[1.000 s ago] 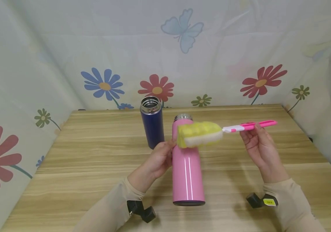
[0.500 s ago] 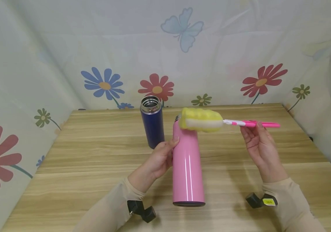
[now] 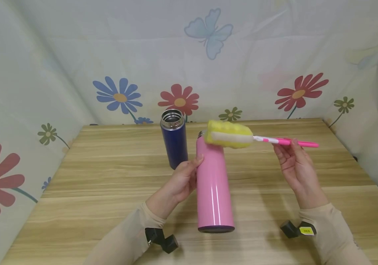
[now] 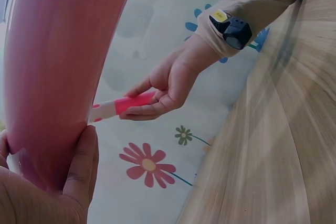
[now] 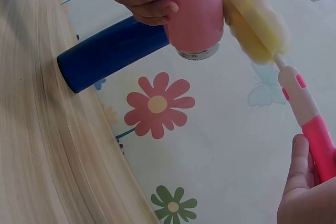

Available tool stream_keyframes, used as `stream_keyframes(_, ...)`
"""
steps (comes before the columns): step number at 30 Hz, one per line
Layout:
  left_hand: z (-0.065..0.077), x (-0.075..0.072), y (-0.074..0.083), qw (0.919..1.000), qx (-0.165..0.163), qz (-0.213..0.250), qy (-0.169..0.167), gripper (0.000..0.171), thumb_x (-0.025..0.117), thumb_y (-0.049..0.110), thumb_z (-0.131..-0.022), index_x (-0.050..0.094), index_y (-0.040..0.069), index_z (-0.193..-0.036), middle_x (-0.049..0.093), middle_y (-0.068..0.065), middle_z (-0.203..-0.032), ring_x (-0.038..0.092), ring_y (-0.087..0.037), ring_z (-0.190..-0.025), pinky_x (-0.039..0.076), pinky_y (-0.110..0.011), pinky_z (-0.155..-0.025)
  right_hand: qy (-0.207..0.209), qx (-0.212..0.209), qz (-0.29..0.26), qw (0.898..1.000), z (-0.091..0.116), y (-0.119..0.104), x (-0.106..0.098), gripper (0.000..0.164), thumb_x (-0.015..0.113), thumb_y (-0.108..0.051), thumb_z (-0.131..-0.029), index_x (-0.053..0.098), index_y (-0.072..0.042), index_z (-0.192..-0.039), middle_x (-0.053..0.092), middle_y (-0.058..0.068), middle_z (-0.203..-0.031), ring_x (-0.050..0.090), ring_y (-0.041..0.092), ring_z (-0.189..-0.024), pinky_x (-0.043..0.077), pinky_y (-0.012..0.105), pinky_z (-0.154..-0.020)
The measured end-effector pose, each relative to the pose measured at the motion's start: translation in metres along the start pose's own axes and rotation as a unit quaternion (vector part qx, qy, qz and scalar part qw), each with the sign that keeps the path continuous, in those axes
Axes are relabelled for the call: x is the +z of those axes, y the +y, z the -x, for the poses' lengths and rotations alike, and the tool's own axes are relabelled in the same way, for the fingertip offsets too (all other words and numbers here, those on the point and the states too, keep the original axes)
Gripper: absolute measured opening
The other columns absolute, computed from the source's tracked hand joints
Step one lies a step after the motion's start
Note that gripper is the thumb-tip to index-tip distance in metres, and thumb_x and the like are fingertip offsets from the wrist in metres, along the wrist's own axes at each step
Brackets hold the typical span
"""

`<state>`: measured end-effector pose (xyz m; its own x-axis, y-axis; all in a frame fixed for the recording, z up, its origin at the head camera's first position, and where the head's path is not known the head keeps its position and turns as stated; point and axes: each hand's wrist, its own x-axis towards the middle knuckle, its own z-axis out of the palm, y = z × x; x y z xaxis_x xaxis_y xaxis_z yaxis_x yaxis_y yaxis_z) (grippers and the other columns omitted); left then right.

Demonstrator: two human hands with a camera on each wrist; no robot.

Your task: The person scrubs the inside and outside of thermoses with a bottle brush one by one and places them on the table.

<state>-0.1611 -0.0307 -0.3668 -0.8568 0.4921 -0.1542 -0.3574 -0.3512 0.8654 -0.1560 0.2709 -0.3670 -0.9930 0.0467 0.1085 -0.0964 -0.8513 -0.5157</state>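
Note:
In the head view, my left hand (image 3: 183, 181) grips a pink thermos bottle (image 3: 213, 184) from its left side. The bottle leans away from me, dark base toward me and metal neck at the far end. My right hand (image 3: 299, 171) pinches the pink-and-white handle of a bottle brush (image 3: 230, 134). Its yellow and white sponge head overlaps the bottle's upper end and hides most of the neck. In the right wrist view, the sponge (image 5: 256, 22) lies right along the pink bottle's side (image 5: 197, 11), close to the lidless metal mouth (image 5: 198, 52).
A dark blue thermos bottle (image 3: 174, 145), lidless with a metal rim, stands upright just beyond my left hand. The wooden table (image 3: 109, 206) ends at a white curtain (image 3: 248, 66) printed with flowers. Black wrist cameras (image 3: 162, 239) sit on both sleeves.
The brush has moved away from me, from the bottle's upper body to its neck end, and its handle has turned slightly. My left hand keeps its grip; the pink bottle has barely shifted.

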Motion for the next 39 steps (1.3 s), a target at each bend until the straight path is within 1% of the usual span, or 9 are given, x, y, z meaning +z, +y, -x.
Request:
stream_keyframes(4, 0.001, -0.001, 0.000, 1.0000, 0.003, 0.008, 0.002, 0.059, 0.078, 0.061, -0.064, 0.060, 0.011, -0.090, 0.070, 0.005, -0.078, 0.067, -0.006, -0.071, 0.055, -0.020, -0.065, -0.014, 0.005, 0.013, 1.000, 0.000, 0.001, 0.000, 0.023, 0.046, -0.011, -0.100, 0.065, 0.001, -0.099, 0.072, 0.013, -0.096, 0.071, 0.020, -0.092, 0.056, 0.027, -0.087)
stream_keyframes(11, 0.001, -0.004, -0.001, 0.9996, 0.014, 0.025, 0.000, 0.047, 0.079, 0.057, -0.067, 0.064, 0.015, -0.081, 0.069, 0.007, -0.072, 0.065, -0.004, -0.067, 0.054, -0.019, -0.062, -0.050, 0.009, 0.063, 0.997, 0.002, 0.003, 0.000, 0.029, 0.039, -0.011, -0.102, 0.066, -0.001, -0.100, 0.072, 0.010, -0.098, 0.070, 0.018, -0.092, 0.056, 0.026, -0.086)
stream_keyframes(14, 0.000, -0.005, -0.002, 0.9994, 0.018, 0.029, -0.001, 0.041, 0.078, 0.055, -0.069, 0.064, 0.017, -0.078, 0.069, 0.008, -0.071, 0.064, -0.003, -0.066, 0.053, -0.018, -0.062, -0.076, 0.014, 0.049, 0.996, 0.002, 0.004, 0.000, 0.032, 0.036, -0.010, -0.103, 0.066, 0.001, -0.100, 0.073, 0.012, -0.098, 0.071, 0.019, -0.092, 0.057, 0.027, -0.086)
stream_keyframes(20, 0.000, -0.006, -0.003, 0.9992, 0.022, 0.035, 0.003, 0.030, 0.071, 0.046, -0.082, 0.064, 0.018, -0.073, 0.066, 0.010, -0.067, 0.061, -0.002, -0.064, 0.051, -0.018, -0.062, -0.140, 0.032, 0.025, 0.989, 0.002, 0.003, 0.000, 0.037, 0.030, -0.008, -0.104, 0.065, 0.006, -0.102, 0.072, 0.016, -0.100, 0.071, 0.022, -0.093, 0.057, 0.029, -0.087)
stream_keyframes(23, 0.000, -0.005, -0.002, 0.9993, 0.018, 0.029, 0.013, 0.034, 0.073, 0.049, -0.079, 0.062, 0.018, -0.070, 0.064, 0.010, -0.064, 0.059, -0.002, -0.061, 0.050, -0.018, -0.060, -0.166, 0.047, 0.025, 0.985, 0.002, 0.000, 0.000, 0.038, 0.028, -0.008, -0.104, 0.063, 0.007, -0.104, 0.072, 0.017, -0.102, 0.070, 0.023, -0.094, 0.056, 0.030, -0.089)
stream_keyframes(25, -0.001, -0.005, -0.002, 0.9994, 0.012, 0.023, 0.023, 0.039, 0.077, 0.054, -0.072, 0.062, 0.018, -0.071, 0.064, 0.010, -0.063, 0.059, -0.002, -0.060, 0.050, -0.018, -0.059, -0.174, 0.046, 0.050, 0.982, 0.003, -0.002, 0.001, 0.039, 0.027, -0.008, -0.104, 0.064, 0.005, -0.105, 0.072, 0.016, -0.103, 0.070, 0.021, -0.094, 0.056, 0.029, -0.089)
stream_keyframes(28, -0.002, -0.004, -0.001, 0.9993, 0.003, 0.014, 0.034, 0.042, 0.078, 0.055, -0.069, 0.064, 0.017, -0.074, 0.066, 0.009, -0.065, 0.061, -0.003, -0.062, 0.051, -0.019, -0.061, -0.184, 0.042, 0.081, 0.979, 0.005, -0.005, 0.001, 0.040, 0.026, -0.008, -0.105, 0.064, 0.004, -0.106, 0.072, 0.014, -0.104, 0.071, 0.019, -0.094, 0.055, 0.027, -0.088)
stream_keyframes(35, -0.005, -0.002, 0.000, 0.9990, -0.009, -0.001, 0.043, 0.027, 0.065, 0.040, -0.087, 0.065, 0.016, -0.077, 0.068, 0.007, -0.065, 0.062, -0.004, -0.060, 0.052, -0.020, -0.059, -0.225, 0.033, 0.103, 0.968, 0.008, -0.011, 0.003, 0.040, 0.024, -0.004, -0.104, 0.062, 0.006, -0.111, 0.071, 0.016, -0.109, 0.070, 0.021, -0.100, 0.054, 0.029, -0.091)
stream_keyframes(39, -0.009, -0.002, 0.001, 0.9986, -0.013, -0.014, 0.050, 0.026, 0.055, 0.033, -0.092, 0.065, 0.014, -0.078, 0.068, 0.006, -0.065, 0.063, -0.005, -0.060, 0.052, -0.021, -0.057, -0.236, 0.027, 0.101, 0.966, 0.010, -0.016, 0.005, 0.039, 0.024, -0.002, -0.103, 0.061, 0.009, -0.111, 0.070, 0.018, -0.109, 0.069, 0.024, -0.101, 0.055, 0.030, -0.092)
